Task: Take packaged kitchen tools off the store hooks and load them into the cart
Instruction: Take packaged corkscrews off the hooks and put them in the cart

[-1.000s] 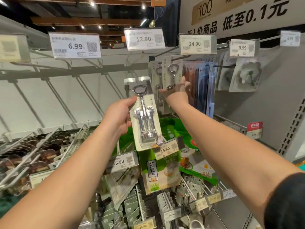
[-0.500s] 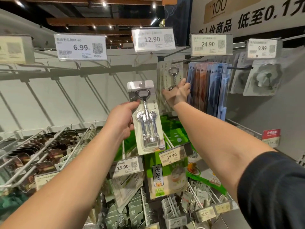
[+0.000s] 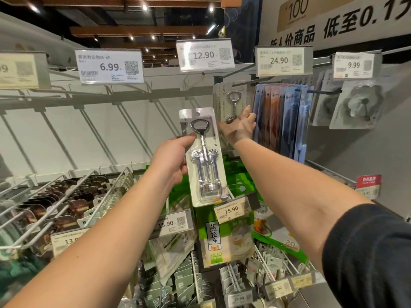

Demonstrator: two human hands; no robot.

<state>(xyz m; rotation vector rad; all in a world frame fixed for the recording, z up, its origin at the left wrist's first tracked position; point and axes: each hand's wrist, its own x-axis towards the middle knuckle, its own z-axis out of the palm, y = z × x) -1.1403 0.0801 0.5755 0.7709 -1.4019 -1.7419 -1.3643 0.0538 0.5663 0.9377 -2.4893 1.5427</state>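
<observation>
While left hand [image 3: 172, 161] grips corkscrew pack [image 3: 205, 156] upright, opener-end up, right hand [image 3: 239, 127] grasps hanging pack [image 3: 229, 103].

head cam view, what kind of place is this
A shop's kitchenware aisle, most likely. Price tags such as the 12.90 tag hang over peg hooks of carded goods, the left hand holds a packaged corkscrew, and the right hand reaches a hanging corkscrew pack.

Corkscrew packs [image 3: 230, 103] hang on a store hook [image 3: 249, 82].
</observation>
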